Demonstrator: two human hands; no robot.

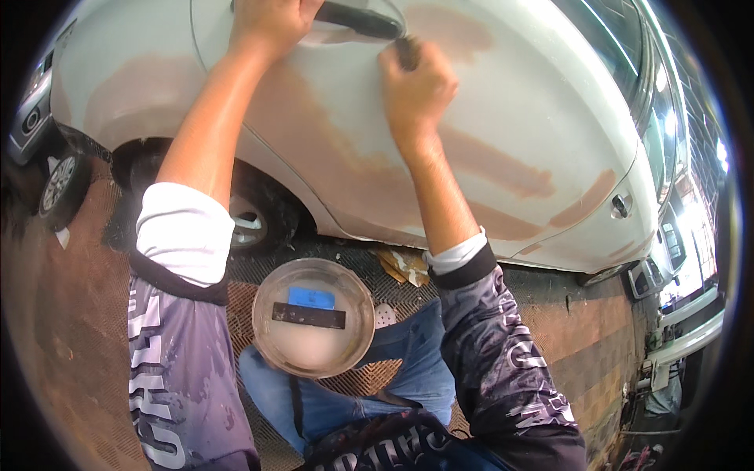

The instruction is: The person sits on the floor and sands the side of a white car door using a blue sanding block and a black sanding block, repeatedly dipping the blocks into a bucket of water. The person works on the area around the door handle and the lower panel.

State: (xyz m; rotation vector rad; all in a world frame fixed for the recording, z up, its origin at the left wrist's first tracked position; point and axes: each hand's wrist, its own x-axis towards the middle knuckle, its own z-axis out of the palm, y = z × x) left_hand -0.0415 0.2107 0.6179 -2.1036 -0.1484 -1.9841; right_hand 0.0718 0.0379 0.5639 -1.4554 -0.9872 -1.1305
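Observation:
My left hand grips the black door handle of a pale silver car door that carries brown filler patches. Just below the handle's right end, my right hand is shut on a small dark sanding pad pressed against the panel. On my knee below sits a round metal bowl of cloudy water, with a blue block and a black strip lying in it.
The car's front wheel stands to the left on a metal grating floor. Crumpled paper scraps lie under the sill. Another vehicle's wheel shows at far left, and brick paving runs to the right.

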